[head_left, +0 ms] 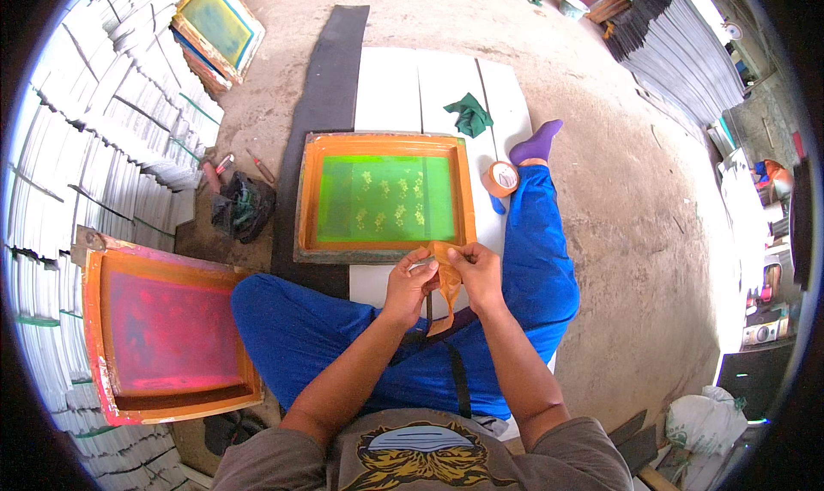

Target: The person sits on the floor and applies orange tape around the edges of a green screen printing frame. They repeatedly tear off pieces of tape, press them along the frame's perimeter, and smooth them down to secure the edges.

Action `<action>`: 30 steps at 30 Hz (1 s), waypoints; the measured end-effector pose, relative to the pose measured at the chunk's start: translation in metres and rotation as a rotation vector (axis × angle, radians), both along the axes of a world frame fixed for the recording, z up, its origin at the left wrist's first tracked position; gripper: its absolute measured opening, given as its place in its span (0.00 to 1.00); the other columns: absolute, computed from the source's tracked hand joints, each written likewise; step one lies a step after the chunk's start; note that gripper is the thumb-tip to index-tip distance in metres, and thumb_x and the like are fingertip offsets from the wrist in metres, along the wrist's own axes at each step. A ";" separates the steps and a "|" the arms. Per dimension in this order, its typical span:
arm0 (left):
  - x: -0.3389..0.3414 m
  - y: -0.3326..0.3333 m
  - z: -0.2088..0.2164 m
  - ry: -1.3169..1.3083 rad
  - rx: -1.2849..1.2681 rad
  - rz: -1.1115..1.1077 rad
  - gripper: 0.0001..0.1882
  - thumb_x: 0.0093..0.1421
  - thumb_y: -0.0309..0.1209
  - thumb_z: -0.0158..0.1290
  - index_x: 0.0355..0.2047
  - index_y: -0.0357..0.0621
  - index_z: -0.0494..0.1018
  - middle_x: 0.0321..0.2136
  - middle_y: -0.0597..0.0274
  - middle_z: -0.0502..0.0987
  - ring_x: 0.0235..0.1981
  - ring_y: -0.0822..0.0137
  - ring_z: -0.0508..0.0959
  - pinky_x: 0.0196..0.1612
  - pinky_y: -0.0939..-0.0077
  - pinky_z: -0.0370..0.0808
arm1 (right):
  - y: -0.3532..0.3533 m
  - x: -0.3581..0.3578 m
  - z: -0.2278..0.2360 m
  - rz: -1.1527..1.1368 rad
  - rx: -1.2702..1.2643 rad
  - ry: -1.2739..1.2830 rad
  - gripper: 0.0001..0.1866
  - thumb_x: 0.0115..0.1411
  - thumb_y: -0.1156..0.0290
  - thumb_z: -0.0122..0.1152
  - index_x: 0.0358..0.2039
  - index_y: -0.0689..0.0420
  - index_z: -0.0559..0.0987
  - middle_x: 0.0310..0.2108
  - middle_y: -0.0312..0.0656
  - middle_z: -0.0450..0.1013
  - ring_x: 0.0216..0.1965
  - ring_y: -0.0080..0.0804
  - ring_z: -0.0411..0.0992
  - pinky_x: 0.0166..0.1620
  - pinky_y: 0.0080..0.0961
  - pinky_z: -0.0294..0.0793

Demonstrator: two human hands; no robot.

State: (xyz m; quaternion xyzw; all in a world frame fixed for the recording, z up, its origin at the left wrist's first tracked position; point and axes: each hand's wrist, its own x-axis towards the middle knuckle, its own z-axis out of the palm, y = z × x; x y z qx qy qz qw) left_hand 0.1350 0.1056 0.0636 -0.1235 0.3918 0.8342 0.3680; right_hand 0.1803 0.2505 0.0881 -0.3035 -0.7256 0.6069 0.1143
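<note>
Between my two hands hangs a crumpled strip of brown packing tape [449, 287], held over my lap. My left hand [409, 287] pinches its left side near the top. On the other side, my right hand [478, 275] grips the strip with closed fingers. Just beyond them lies a screen-printing frame [470, 201] with an orange wooden rim. Its green mesh [386, 197] carries rows of small pale flower shapes. A roll of brown tape [500, 179] stands to the right of the frame, next to my leg.
A green cloth [469, 115] lies on the white boards [390, 79] beyond the frame. Another frame with red mesh [172, 328] leans at my left, near a black plastic bag [243, 206]. White stacks [154, 105] line the left; dark sheets [682, 49] stand far right.
</note>
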 end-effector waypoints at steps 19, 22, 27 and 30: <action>-0.005 -0.015 0.010 0.063 -0.077 -0.128 0.15 0.63 0.33 0.64 0.45 0.37 0.77 0.35 0.59 0.81 0.30 0.68 0.82 0.38 0.70 0.82 | -0.001 -0.010 0.006 -0.056 -0.106 0.055 0.07 0.65 0.73 0.67 0.33 0.63 0.80 0.26 0.34 0.76 0.25 0.16 0.70 0.28 0.17 0.69; -0.001 -0.013 -0.001 0.151 -0.084 -0.169 0.13 0.61 0.35 0.66 0.39 0.38 0.81 0.33 0.60 0.82 0.29 0.70 0.81 0.36 0.74 0.81 | 0.000 -0.012 0.009 -0.042 -0.103 0.064 0.08 0.65 0.72 0.67 0.33 0.63 0.80 0.26 0.35 0.76 0.26 0.16 0.71 0.29 0.18 0.70; -0.010 -0.015 0.012 0.305 -0.257 -0.279 0.12 0.63 0.34 0.64 0.35 0.35 0.82 0.31 0.59 0.83 0.32 0.68 0.83 0.40 0.71 0.81 | 0.003 -0.011 0.007 -0.097 -0.101 0.068 0.09 0.63 0.71 0.69 0.32 0.64 0.81 0.26 0.35 0.77 0.26 0.18 0.71 0.29 0.20 0.71; -0.020 -0.017 0.019 0.425 -0.350 -0.340 0.12 0.63 0.33 0.64 0.35 0.35 0.82 0.31 0.59 0.83 0.32 0.69 0.82 0.40 0.70 0.81 | -0.002 -0.012 0.015 -0.131 -0.083 0.092 0.10 0.62 0.71 0.70 0.32 0.65 0.81 0.26 0.36 0.77 0.27 0.19 0.72 0.28 0.21 0.72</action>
